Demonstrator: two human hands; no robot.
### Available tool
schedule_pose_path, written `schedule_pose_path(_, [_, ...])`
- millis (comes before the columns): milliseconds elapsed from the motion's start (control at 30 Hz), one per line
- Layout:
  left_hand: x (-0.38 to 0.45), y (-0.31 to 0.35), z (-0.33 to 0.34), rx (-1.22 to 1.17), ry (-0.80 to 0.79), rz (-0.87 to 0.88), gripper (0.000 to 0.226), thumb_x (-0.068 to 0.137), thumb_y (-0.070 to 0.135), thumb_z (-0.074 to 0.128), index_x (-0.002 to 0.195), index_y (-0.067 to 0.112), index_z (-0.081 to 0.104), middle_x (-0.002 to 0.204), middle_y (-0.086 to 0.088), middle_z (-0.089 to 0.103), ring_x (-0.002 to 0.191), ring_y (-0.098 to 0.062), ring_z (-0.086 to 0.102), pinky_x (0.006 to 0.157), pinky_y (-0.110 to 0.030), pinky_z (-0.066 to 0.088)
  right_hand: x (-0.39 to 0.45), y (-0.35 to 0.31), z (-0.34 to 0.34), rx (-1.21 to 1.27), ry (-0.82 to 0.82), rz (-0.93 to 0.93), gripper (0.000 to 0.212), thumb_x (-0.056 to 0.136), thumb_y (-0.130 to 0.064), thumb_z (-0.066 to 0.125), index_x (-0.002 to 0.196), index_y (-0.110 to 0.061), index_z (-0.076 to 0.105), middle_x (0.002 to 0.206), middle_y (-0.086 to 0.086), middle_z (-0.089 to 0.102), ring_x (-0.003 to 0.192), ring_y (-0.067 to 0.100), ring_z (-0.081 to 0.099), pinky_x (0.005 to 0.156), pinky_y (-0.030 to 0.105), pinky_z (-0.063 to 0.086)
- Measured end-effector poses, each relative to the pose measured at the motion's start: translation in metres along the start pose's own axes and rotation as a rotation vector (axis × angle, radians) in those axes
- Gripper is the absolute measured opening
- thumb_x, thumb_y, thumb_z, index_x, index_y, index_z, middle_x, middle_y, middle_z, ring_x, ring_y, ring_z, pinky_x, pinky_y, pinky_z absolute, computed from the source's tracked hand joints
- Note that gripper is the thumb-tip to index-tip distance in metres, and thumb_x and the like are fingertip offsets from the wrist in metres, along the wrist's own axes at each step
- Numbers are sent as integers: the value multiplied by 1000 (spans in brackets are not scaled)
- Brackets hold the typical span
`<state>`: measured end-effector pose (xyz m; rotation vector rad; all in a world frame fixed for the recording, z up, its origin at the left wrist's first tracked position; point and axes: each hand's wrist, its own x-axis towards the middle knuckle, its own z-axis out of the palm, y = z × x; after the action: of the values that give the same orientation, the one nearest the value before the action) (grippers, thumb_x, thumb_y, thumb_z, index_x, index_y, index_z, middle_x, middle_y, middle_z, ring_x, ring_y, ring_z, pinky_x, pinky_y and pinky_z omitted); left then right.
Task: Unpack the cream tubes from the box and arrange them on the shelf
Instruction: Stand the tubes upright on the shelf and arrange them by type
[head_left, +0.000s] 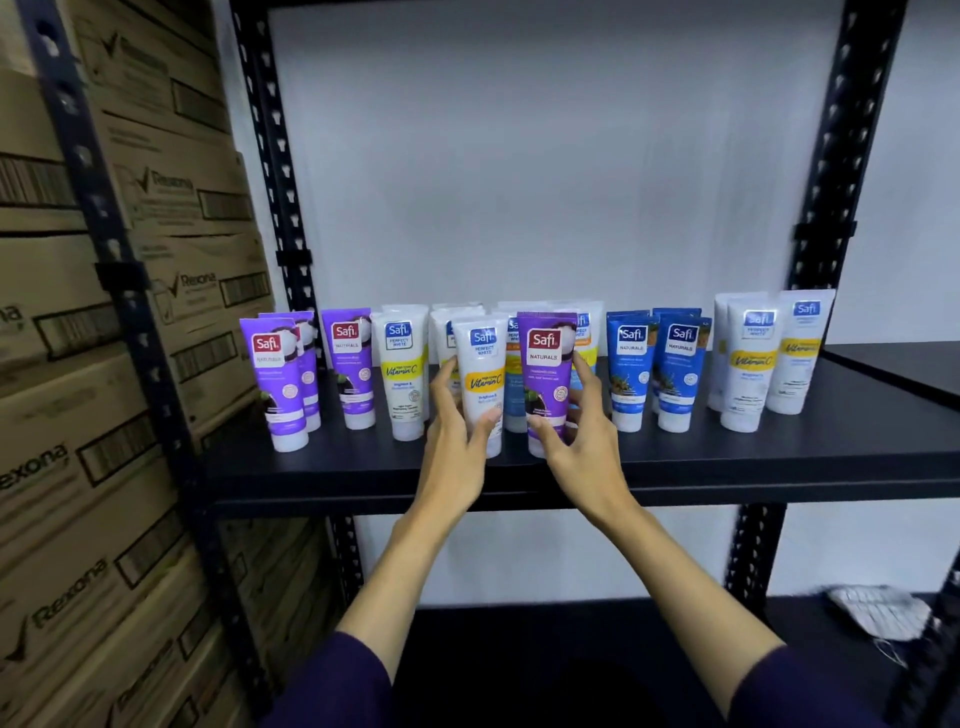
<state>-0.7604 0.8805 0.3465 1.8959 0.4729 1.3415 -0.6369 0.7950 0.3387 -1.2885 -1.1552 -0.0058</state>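
Head view: black metal shelf runs across the middle of the frame, white wall behind. A row of cream tubes stands cap-down on it.

Left hand grasps a white tube with a yellow band, thumb across the front near the cap, fingers wrapped behind. Right hand grasps a purple tube, thumb on the lower front, fingers round its right side. The two held tubes sit side by side at centre frame, upright, caps at or just above the shelf board; contact with the board is hard to tell.

Left of centre: purple tubes, then another white tube with yellow print. Behind the held pair more white tubes, partly hidden. Right of centre: two blue tubes close together, then white and yellow tubes near the right upright post.

Left edge of frame: stacked cardboard cartons with barcodes. Lower right, on the lower shelf level: a pale blurred object, maybe cloth. Dark purple sleeves at the bottom.
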Motion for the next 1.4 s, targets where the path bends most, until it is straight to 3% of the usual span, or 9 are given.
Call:
schedule_pose_path(200, [2,3,1,34,-44,-16,65,94,11,57,141,34,18,111,53,37,108,22,47,90,-8,40,3,2,-4,43,7,43,77,88,-11,66,149,-25,21,115,-30,45,102,-19,52,79,5,48])
schedule_pose_path(400, [1,3,3,14,-29,-24,66,94,8,56,146,24,18,115,46,36,106,26,45,83,2,38,4,2,-8,29,-19,61,78,89,-13,66,149,-28,19,119,-18,47,103,-15,54,81,11,51])
schedule_pose_path(533, [-2,4,1,-36,7,-28,64,91,12,61,140,33,26,125,18,53,114,5,55,92,-12,46,0,-5,-6,70,27,71,78,86,-10,68,148,-29,24,125,-7,51,106,-4,57,87,22,54])
schedule_pose_path(633, [-12,5,-8,-16,180,27,50,90,17,64,131,31,38,124,3,55,112,-4,56,92,-18,49,-5,-22,2,150,78,21,77,84,-4,69,142,-33,28,118,-4,58,100,1,63,83,18,53])
schedule_pose_path(800, [-26,-7,-66,307,365,124,20,95,16,55,115,19,57,113,5,58,108,-6,55,87,-25,51,-6,-64,41,291,-2,-52,75,85,-1,67,139,-36,30,115,-7,62,101,8,64,86,21,52])
schedule_pose_path(967, [-48,-36,-138,712,449,26,21,95,21,52,111,17,63,111,1,60,105,-15,50,83,-25,40,-1,-72,110,288,-201,-51,74,86,-2,65,143,-32,28,123,-12,56,109,2,60,90,23,52])
schedule_pose_path(1100, [-50,-55,-179,883,350,-60,23,96,23,52,113,14,64,114,-3,61,109,-23,52,96,-38,43,-1,-62,156,220,-296,-30,72,87,-3,61,145,-26,25,133,-4,54,117,9,56,98,28,49])
schedule_pose_path(1200, [-51,-63,-188,955,255,-71,29,97,27,50,119,13,64,123,-4,61,123,-25,48,113,-42,29,1,-54,174,186,-265,-26,69,88,-2,60,145,-20,25,135,0,51,118,10,54,95,10,43])
schedule_pose_path(1400, [-54,-65,-187,943,280,-41,30,98,28,49,121,14,63,123,-2,60,125,-20,46,110,-45,35,14,-51,196,73,-240,27,49,90,-4,61,133,-9,38,125,5,56,109,13,56,83,17,46])
